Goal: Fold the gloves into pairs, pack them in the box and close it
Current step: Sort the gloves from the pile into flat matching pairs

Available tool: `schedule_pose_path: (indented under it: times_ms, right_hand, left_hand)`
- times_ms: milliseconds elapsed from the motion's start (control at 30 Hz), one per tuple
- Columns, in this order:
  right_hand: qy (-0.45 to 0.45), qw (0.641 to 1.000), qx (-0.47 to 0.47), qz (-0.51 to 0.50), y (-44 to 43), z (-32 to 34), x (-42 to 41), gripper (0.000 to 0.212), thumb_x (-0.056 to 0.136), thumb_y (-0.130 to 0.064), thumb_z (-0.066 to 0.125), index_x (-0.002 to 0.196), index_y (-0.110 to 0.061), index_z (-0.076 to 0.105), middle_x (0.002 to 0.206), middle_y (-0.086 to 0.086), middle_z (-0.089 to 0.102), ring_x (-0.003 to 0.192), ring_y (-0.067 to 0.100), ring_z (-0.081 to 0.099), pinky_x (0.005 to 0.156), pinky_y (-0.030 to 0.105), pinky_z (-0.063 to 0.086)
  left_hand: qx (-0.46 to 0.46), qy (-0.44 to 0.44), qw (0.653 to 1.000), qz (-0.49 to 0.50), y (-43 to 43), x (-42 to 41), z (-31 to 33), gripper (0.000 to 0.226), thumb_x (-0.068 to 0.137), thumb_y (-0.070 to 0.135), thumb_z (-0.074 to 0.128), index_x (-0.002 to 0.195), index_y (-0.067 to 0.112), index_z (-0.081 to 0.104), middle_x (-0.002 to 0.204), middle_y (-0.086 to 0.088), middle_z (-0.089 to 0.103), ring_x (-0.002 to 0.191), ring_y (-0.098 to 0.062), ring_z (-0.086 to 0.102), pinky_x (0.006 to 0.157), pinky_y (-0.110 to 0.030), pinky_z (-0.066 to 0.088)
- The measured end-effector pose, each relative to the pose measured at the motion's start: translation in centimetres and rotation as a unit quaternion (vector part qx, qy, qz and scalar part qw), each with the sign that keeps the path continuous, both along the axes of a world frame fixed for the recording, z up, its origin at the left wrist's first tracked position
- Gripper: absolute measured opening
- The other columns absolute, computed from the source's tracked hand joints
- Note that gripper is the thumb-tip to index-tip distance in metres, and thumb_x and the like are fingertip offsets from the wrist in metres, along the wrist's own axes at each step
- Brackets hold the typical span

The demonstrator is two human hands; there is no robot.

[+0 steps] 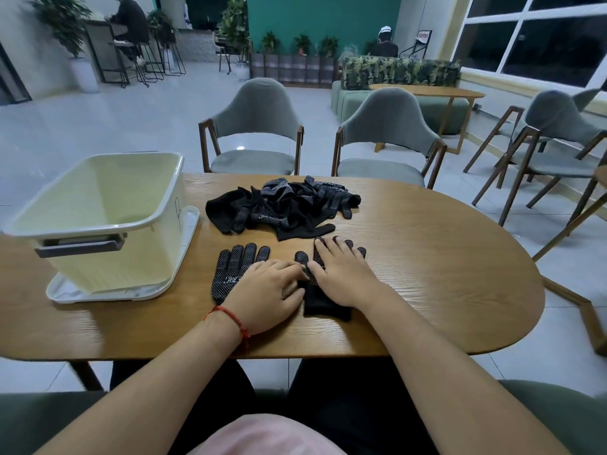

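Overhead indoor light, even, fairly dim. Windows point(542, 37) dark. Soft sheen on wood surface point(443, 274); small glare spot on floor tiles point(241, 148). Edges bend strongly. Box point(108, 257) left rim smeared; far room soft.

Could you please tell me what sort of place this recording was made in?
Probably a café or office lounge: grey armchairs around wooden tables, a leaf-patterned sofa, and potted plants along a green wall.
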State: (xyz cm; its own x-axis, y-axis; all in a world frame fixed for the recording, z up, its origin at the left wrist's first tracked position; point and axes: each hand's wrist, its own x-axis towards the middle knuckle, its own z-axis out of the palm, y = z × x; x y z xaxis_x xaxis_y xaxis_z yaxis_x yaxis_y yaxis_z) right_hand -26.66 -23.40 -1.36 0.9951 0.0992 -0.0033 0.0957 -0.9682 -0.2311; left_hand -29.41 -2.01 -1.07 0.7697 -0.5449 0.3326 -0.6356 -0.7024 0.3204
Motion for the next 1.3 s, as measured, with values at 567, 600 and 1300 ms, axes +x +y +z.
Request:
schedule_pose_path:
  times_ms: [567, 600, 1300]
  right_hand:
    - [-0.034, 0.995, -0.059, 0.079, 0.5, 4.7, 2.8, 0.056, 0.1, -0.059, 0.051, 0.147, -0.028, 0.056, 0.156, -0.002, 0.053, 0.144, 0.025, 0.047, 0.118, 0.049, 0.038]
    - [-0.044, 0.994, -0.048, 0.09, 1.3, 4.7, 3.2, 0.055, 0.101, -0.055, 0.051, 0.149, -0.028, 0.056, 0.158, -0.003, 0.051, 0.146, 0.024, 0.046, 0.12, 0.049, 0.037]
    - [-0.052, 0.996, 0.036, 0.065, 9.8, 5.4, 10.2, 0.058, 0.105, -0.042, 0.043, 0.162, -0.04, 0.035, 0.176, 0.0, 0.022, 0.162, 0.034, 0.013, 0.128, 0.063, 0.017]
  left_hand:
    - [-0.063, 0.03, 0.987, 0.145, 6.3, 4.4, 0.2, 0.018, 0.097, 0.033, 0.062, 0.114, 0.031, 0.07, 0.118, 0.012, 0.068, 0.111, -0.013, 0.062, 0.1, -0.042, 0.052]
    - [-0.052, 0.037, 0.987, 0.146, 6.7, 4.5, -0.2, 0.019, 0.097, 0.035, 0.062, 0.115, 0.033, 0.07, 0.121, 0.014, 0.068, 0.115, -0.011, 0.061, 0.103, -0.043, 0.051]
    - [-0.102, 0.064, 0.981, 0.152, 6.8, 4.5, 0.1, 0.023, 0.092, 0.035, 0.059, 0.112, 0.033, 0.072, 0.115, 0.017, 0.065, 0.113, -0.007, 0.054, 0.107, -0.042, 0.048]
